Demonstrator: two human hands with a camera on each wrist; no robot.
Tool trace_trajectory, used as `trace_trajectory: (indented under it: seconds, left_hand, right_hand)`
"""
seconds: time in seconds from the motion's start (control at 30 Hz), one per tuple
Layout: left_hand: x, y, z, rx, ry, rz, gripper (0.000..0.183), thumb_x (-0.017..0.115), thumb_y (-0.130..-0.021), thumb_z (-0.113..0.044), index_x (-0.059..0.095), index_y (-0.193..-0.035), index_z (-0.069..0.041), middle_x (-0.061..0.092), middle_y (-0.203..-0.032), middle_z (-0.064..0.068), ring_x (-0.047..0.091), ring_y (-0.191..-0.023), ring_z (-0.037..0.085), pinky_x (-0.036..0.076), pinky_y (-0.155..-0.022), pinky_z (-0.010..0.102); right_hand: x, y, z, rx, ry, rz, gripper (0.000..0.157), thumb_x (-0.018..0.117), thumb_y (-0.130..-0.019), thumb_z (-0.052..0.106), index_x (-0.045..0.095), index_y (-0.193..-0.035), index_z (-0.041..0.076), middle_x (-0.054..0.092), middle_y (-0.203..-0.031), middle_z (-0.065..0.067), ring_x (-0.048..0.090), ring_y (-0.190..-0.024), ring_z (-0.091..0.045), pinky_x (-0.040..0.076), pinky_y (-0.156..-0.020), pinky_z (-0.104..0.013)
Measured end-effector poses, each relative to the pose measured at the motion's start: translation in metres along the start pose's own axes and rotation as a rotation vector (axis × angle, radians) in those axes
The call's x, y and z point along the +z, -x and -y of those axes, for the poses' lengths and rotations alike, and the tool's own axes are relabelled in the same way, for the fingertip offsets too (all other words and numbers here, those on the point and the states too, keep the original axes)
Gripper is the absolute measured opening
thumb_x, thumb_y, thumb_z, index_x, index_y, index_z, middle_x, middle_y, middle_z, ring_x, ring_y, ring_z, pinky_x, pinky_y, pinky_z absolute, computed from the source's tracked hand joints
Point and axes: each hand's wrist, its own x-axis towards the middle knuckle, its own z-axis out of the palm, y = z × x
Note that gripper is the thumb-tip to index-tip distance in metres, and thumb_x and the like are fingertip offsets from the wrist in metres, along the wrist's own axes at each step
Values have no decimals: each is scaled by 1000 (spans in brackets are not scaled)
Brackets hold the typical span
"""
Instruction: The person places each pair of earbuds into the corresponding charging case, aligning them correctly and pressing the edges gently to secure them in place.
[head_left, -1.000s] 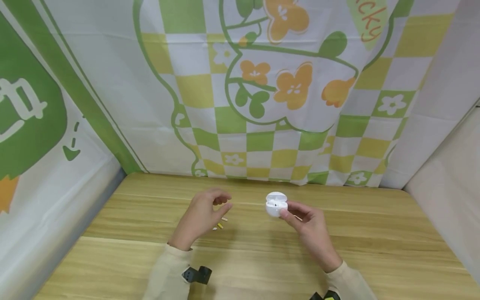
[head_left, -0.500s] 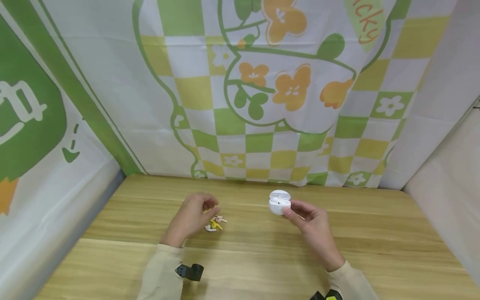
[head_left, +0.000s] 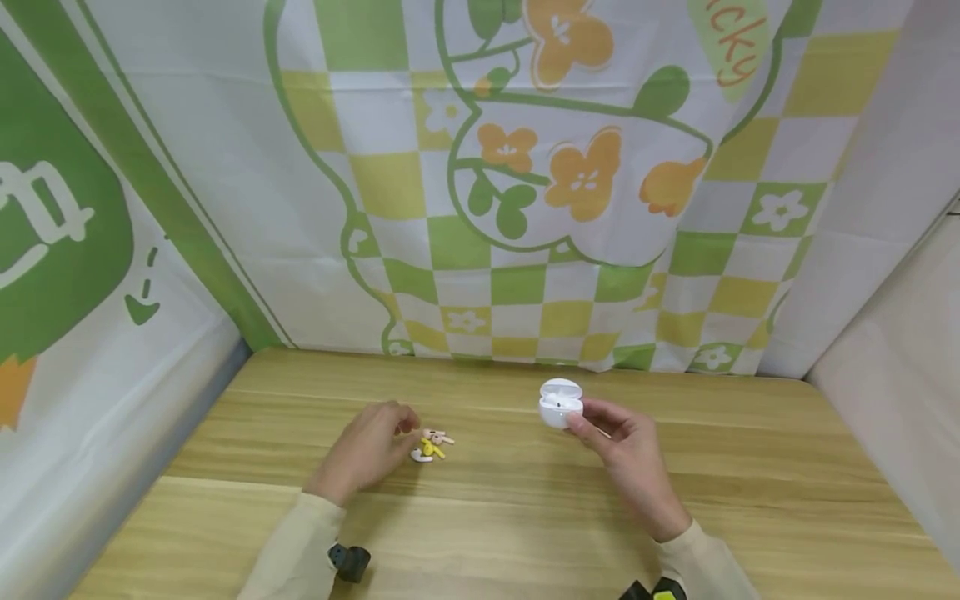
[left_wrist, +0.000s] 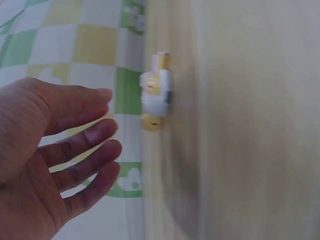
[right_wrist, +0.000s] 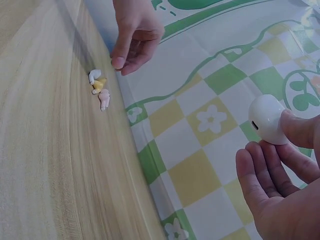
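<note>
In the head view my right hand [head_left: 630,458] holds a white earbud case [head_left: 561,416] up in front of me, its lid raised and a small dark spot visible inside. The right wrist view shows thumb and fingers pinching the case [right_wrist: 266,119] at its side. A small cluster of earbuds lies on the table: a white earbud [head_left: 421,457], a yellow earbud [head_left: 432,449] and pale pink ones [head_left: 437,437]. Just left of them hovers my left hand [head_left: 365,450], fingers loosely bent. The left wrist view shows nothing between its fingers, with the earbud cluster [left_wrist: 156,95] beyond the fingertips.
A wooden table [head_left: 495,533] extends beneath both hands. Behind its far edge hangs a checked, flowered cloth [head_left: 525,283]. White and green printed sheeting [head_left: 97,375] borders the left side, and a pale panel [head_left: 892,367] stands on the right.
My left hand has drawn back leftward and lower, uncovering the earbuds it partly hid. The case in my right hand has shifted slightly rightward.
</note>
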Motion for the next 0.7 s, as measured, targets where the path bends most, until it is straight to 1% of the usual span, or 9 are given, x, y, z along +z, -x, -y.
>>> trace_trajectory:
  seconds: [0.13,0.33,0.53,0.6,0.7]
  left_hand:
    - [6,2,5,30,-40,18,12,79,-87,-9,74,-97,-6,67,-92,1,62,-84,16,54,-76,38]
    - [7,5,5,44,-45,44,7,78,-88,-9,73,-92,-8,67,-91,0,62,-85,17,54,-76,39]
    - [7,6,6,39,-57,72,7,78,-86,-8,73,-91,-7,66,-88,0,60,-82,15,54,-74,38]
    - [7,7,6,33,-64,82,7,78,-86,-8,73,-90,-7,66,-88,0,60,-81,15,54,-74,38]
    - [8,8,6,21,-67,94,7,79,-86,-7,73,-90,-8,68,-89,1,62,-82,17,55,-75,39]
  right_hand:
    - [0,1,0,-8,-6,9,27,70,-94,-3,65,-118,-14,71,-111,-20,71,-93,-16,58,-84,-29]
    - [-2,1,3,-26,7,18,29,70,-94,-1,65,-119,-14,70,-113,-21,71,-94,-16,58,-85,-30]
    - [-6,1,8,-33,45,15,28,71,-94,0,66,-119,-12,71,-112,-21,70,-94,-14,58,-84,-31]
    - [-7,2,8,-40,50,14,28,71,-93,0,66,-117,-13,71,-111,-21,70,-93,-14,59,-83,-33]
    - [-9,4,9,-52,51,21,27,71,-93,-1,67,-116,-14,71,-109,-22,70,-91,-13,59,-81,-31]
